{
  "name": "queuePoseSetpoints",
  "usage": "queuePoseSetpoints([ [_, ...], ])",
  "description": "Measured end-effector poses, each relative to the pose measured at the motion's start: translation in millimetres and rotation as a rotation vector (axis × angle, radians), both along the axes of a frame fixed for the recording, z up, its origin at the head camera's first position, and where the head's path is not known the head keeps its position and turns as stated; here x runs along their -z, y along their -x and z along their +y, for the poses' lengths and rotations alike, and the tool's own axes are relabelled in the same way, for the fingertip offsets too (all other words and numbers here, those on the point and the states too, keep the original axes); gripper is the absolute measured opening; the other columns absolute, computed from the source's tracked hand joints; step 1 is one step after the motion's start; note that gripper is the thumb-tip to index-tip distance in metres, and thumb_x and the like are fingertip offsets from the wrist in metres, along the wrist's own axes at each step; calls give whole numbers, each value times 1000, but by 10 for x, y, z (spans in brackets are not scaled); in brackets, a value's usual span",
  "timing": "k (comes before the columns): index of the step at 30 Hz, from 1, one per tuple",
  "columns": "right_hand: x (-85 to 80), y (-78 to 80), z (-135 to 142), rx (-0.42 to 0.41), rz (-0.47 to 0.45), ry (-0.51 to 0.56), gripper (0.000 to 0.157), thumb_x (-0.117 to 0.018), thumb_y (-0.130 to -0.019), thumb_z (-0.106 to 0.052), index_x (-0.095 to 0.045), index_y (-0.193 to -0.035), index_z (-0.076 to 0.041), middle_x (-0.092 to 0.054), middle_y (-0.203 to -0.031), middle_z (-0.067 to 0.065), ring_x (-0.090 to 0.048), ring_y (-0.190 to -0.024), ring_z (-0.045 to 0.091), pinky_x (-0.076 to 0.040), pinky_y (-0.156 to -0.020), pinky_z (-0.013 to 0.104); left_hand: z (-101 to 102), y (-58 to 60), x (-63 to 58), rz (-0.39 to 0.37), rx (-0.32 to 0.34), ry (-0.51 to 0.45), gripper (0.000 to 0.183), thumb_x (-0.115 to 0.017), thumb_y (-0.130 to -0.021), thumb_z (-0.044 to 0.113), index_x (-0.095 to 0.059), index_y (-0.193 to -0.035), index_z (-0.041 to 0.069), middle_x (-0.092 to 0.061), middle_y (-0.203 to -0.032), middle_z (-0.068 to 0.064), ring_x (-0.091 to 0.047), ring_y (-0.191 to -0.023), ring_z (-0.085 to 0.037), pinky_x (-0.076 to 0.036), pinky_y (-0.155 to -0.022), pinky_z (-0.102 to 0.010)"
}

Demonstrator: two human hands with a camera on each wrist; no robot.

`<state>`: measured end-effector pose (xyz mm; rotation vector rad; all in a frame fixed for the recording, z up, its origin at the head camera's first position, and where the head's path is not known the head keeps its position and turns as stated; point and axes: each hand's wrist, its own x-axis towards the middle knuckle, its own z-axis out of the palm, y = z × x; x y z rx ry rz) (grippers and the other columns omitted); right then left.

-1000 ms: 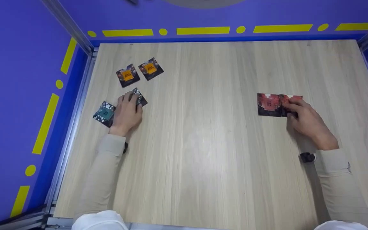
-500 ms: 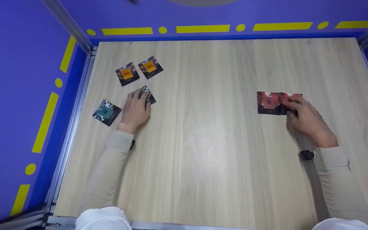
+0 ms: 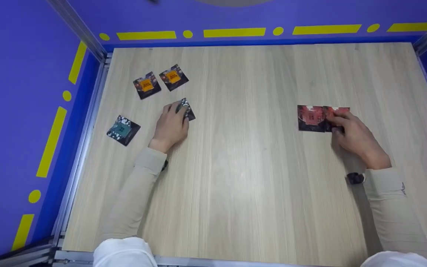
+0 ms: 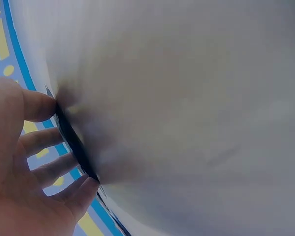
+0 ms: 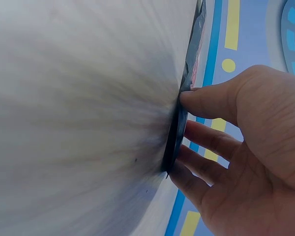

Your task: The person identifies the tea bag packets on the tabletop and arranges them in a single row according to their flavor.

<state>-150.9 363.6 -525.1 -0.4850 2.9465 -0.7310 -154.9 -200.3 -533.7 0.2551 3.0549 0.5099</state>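
Observation:
In the head view my left hand [image 3: 171, 128] spans a small square dark packet with a white-speckled print [image 3: 191, 114], mostly covered by the fingers. The left wrist view has thumb and fingertips at the edges of this thin packet [image 4: 73, 137], low against the tabletop. A matching teal-labelled packet [image 3: 123, 130] lies to its left. On the right side, my right hand [image 3: 360, 141] holds a red-and-black packet [image 3: 341, 110] by its edges, the thumb at the near side. Another red packet [image 3: 311, 118] sits flat against its left edge. In the right wrist view the dark packet [image 5: 175, 132] appears edge-on.
Two orange-labelled packets [image 3: 146, 85] lie side by side at the back left of the wooden table [image 3: 243, 167]. Blue panels with yellow marks [image 3: 234, 32] stand along the back and left edges.
My left hand has slid its speckled packet to the right and slightly away, leaving the teal-labelled one fully uncovered. The right hand stays on the red packet.

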Motion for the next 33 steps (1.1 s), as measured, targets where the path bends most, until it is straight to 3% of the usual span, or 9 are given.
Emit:
queuePoseSetpoints([
  [21, -21, -6, -11, 0, 2, 2, 41, -60, -97, 7, -64, -137, 11, -50, -149, 34, -48, -136, 60, -41, -106, 76, 483, 87, -17, 13, 122, 11, 48, -53, -109, 20, -55, -154, 3, -46, -163, -20, -45, -148, -44, -41, -124, -51],
  [33, -40, -10, -16, 21, -47, -15, 43, -59, -98, 5, -62, -141, 9, -48, -153, 32, -45, -140, 59, -40, -109, 76, 744, 119, -16, 10, 175, 45, 49, -51, -110, 22, -54, -155, 3, -46, -163, -19, -45, -149, -43, -42, -123, -50],
])
